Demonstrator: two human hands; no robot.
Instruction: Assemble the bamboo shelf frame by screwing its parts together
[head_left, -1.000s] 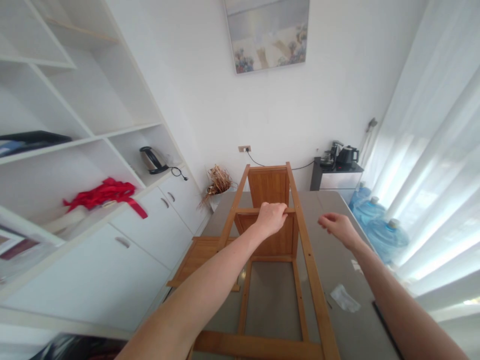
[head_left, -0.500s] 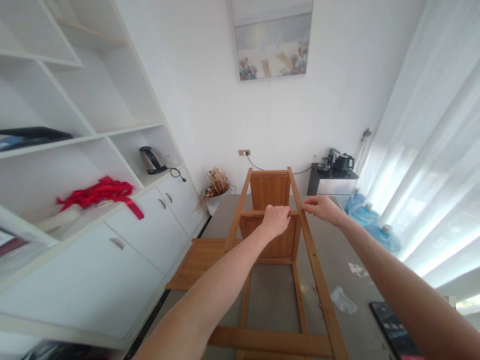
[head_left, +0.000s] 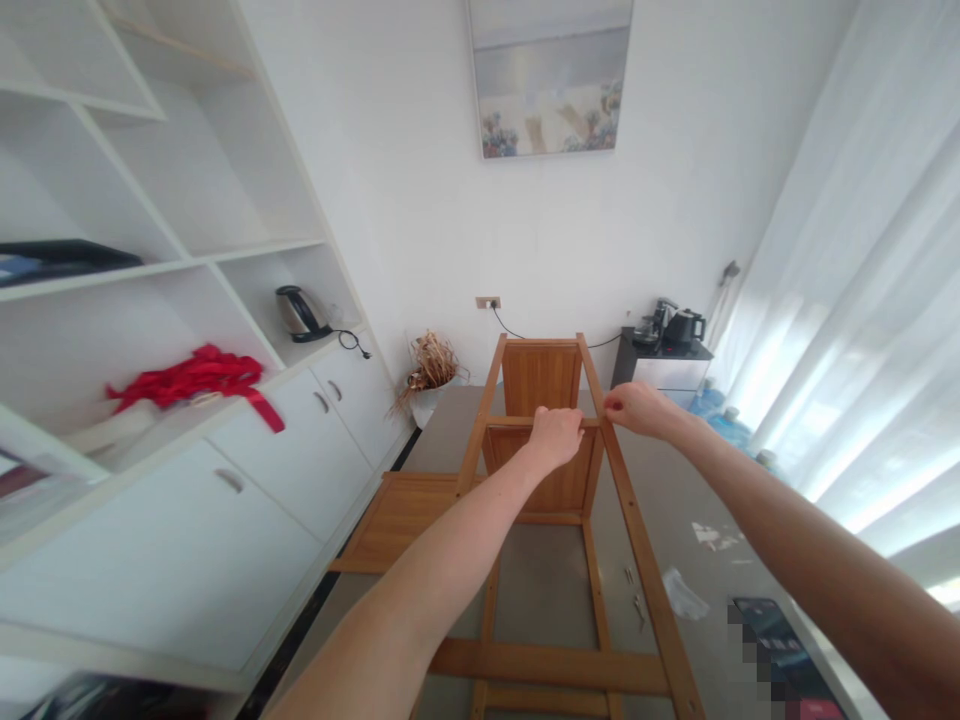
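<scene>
A brown wooden frame [head_left: 637, 540] with rails and panels stands on a grey table [head_left: 675, 500]. My left hand [head_left: 556, 436] is closed around a crossbar of the frame near its far end. My right hand [head_left: 637, 408] is at the joint where that crossbar meets the right rail, with fingers pinched together; what they pinch is too small to make out.
Loose screws [head_left: 634, 598], a small plastic bag [head_left: 682, 596] and a phone [head_left: 772, 640] lie on the table at right. A wooden panel [head_left: 397, 515] lies left of the frame. White cabinets [head_left: 247, 470] with a kettle [head_left: 297, 314] and red ribbon [head_left: 187, 380] line the left; water jugs [head_left: 721, 424] stand right.
My right hand moved left from above the table to the frame's right rail joint. My left hand stayed on the crossbar. The view shifted slightly.
</scene>
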